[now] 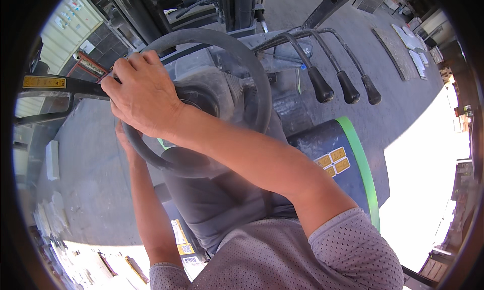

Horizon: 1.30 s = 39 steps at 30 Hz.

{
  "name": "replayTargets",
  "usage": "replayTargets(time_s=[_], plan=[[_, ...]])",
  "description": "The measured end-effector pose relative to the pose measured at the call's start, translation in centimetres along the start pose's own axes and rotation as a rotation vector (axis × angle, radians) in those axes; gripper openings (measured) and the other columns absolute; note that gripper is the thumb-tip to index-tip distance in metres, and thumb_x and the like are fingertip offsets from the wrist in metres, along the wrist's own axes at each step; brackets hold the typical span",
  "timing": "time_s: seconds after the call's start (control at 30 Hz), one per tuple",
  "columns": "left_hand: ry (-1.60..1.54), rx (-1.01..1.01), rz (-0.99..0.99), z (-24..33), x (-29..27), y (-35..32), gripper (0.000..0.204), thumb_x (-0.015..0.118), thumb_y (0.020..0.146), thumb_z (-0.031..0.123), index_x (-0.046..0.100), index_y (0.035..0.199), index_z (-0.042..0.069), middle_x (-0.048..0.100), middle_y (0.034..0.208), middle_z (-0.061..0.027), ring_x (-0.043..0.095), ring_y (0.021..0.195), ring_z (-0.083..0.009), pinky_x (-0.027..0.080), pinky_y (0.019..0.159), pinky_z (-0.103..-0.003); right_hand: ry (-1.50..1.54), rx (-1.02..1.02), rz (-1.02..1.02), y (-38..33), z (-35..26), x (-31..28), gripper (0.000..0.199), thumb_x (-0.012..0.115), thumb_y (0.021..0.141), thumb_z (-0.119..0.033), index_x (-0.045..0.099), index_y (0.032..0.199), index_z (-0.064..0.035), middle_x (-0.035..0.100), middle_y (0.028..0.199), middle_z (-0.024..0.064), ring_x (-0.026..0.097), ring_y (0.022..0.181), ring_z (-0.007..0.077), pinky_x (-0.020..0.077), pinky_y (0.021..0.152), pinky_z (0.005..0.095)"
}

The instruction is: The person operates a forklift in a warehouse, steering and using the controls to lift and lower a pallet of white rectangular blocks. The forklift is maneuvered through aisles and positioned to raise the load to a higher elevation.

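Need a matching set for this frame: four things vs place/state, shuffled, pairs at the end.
Things:
1. right hand
2. left hand
3. three black-knobbed levers
4. green band

Places/states:
A. right of the steering wheel, untouched
B. crossed over to the wheel's left rim, on top
C. edging the blue panel
D. on the wheel's left rim, mostly hidden below the other hand

Pairs: 1-B, 2-D, 3-A, 4-C
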<state>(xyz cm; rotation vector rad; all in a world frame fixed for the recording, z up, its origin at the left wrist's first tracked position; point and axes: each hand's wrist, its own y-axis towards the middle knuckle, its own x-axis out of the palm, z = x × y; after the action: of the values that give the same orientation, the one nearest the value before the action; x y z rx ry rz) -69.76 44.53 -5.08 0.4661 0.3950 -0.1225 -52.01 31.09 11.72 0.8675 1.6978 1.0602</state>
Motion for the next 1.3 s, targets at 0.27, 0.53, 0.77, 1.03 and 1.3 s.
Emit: replayTargets(time_s=[0.27,0.53,0.77,1.03,1.3], plan=[[0.063,-0.044,-0.001,1.5,0.0,0.0,0.015,0.060,0.097,0.007,0.072,0.096,-0.002,0.074,0.084,-0.0112,0.070,0.078,-0.0170,0.054,0.072,-0.034,-0.233,0.067,0.210,-2.3,8.9,-6.5,0.032,0.084,0.073,-0.018,0.068,0.100,-0.0135,0.058,0.096,0.0053,0.059,0.090,0.0280,0.0426,0.082,0.0446],[0.275,0.180,0.032,0.4,1.0,0.4,0.032,0.062,0.103,0.032,0.065,0.090,0.003,0.054,0.066,-0.0042,0.047,0.053,-0.0136,0.036,0.051,-0.028,-0.032,0.354,-0.109,-16.9,0.1,-15.8,0.040,0.083,0.075,-0.008,0.066,0.111,-0.0143,0.061,0.110,0.0038,0.060,0.101,0.0283,0.0440,0.086,0.0445],[0.112,0.066,-0.012,2.2,0.5,0.0,0.037,0.060,0.104,0.037,0.064,0.087,0.004,0.049,0.060,0.0000,0.040,0.046,-0.0082,0.030,0.045,-0.027,0.246,0.362,-0.220,-17.8,-7.0,-10.6,0.033,0.080,0.077,-0.009,0.067,0.107,-0.0100,0.056,0.114,0.0069,0.055,0.112,0.0280,0.0434,0.099,0.0511],[0.098,-0.091,-0.001,3.2,0.2,-0.2,0.007,0.062,0.098,0.002,0.068,0.094,0.000,0.063,0.076,-0.0007,0.055,0.065,-0.0132,0.046,0.061,-0.029,0.254,0.199,-0.158,-11.9,-8.7,-4.1,0.027,0.075,0.072,-0.009,0.067,0.097,-0.0089,0.055,0.099,0.0057,0.057,0.103,0.0269,0.0445,0.094,0.0479],[0.156,0.064,-0.018,2.3,-0.9,-0.2,0.013,0.061,0.089,0.000,0.072,0.097,0.002,0.065,0.076,-0.0032,0.060,0.069,-0.0130,0.050,0.063,-0.032,0.340,0.219,-0.204,-9.8,-9.3,-4.6,0.027,0.076,0.079,-0.008,0.068,0.104,-0.0075,0.056,0.103,0.0075,0.057,0.105,0.0274,0.0445,0.095,0.0462]])
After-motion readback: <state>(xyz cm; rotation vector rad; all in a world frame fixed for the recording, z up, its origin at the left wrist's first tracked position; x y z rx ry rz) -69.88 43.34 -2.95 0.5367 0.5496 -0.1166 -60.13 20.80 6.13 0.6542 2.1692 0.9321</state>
